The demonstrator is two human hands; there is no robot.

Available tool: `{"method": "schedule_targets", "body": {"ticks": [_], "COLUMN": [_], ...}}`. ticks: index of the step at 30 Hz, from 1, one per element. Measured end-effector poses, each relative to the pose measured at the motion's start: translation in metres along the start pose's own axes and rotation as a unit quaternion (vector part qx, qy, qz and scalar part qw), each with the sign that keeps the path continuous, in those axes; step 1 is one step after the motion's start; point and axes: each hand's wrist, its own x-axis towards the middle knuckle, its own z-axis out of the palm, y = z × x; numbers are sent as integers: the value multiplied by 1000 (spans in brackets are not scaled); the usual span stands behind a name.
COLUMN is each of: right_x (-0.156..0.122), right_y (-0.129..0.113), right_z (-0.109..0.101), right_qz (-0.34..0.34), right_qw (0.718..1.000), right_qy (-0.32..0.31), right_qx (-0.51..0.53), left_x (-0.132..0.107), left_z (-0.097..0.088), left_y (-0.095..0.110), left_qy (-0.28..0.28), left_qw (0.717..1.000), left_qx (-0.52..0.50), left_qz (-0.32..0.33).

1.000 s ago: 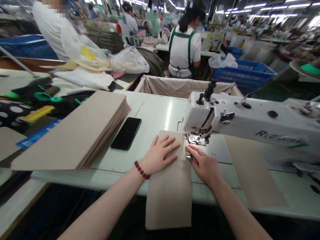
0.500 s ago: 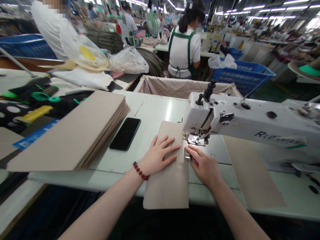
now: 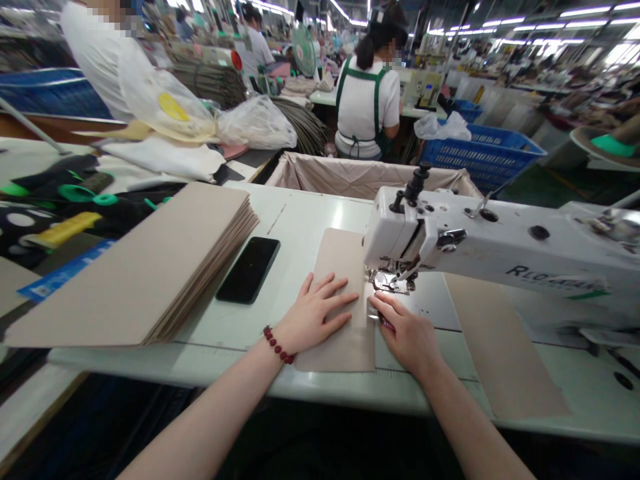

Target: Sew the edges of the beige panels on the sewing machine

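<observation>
A beige fibreboard-like panel (image 3: 336,270) lies lengthwise on the white sewing table (image 3: 305,220), its right edge running beside the presser foot (image 3: 389,282) of the white sewing machine (image 3: 400,233). My left hand (image 3: 315,313), wearing a red bead bracelet (image 3: 278,345), rests flat on the panel with spread fingers. My right hand (image 3: 407,333) sits at the panel's right edge, its fingertips close to the presser foot and gripping that edge. The needle is hidden behind the machine head and foot.
A thick stack of beige panels (image 3: 135,267) and a black phone (image 3: 248,270) lie left of my hands. Another beige panel (image 3: 503,350) lies under the machine arm. Behind stand a cloth-lined bin (image 3: 360,177), a blue crate (image 3: 480,153) and a co-worker (image 3: 363,107).
The beige panel has slid steadily away from me past the presser foot, and its near end now lies on the table. My hands have stayed almost in place.
</observation>
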Motion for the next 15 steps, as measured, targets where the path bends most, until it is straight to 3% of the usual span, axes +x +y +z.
{"method": "schedule_targets", "body": {"ticks": [15], "right_x": [1], "right_y": [0], "right_z": [-1], "right_qz": [2], "right_qw": [1000], "right_qy": [-3], "right_qx": [4], "left_x": [0], "left_z": [2], "left_y": [-1], "left_qy": [-1], "left_qw": [1000], "left_qx": [2], "left_qz": [-2]}}
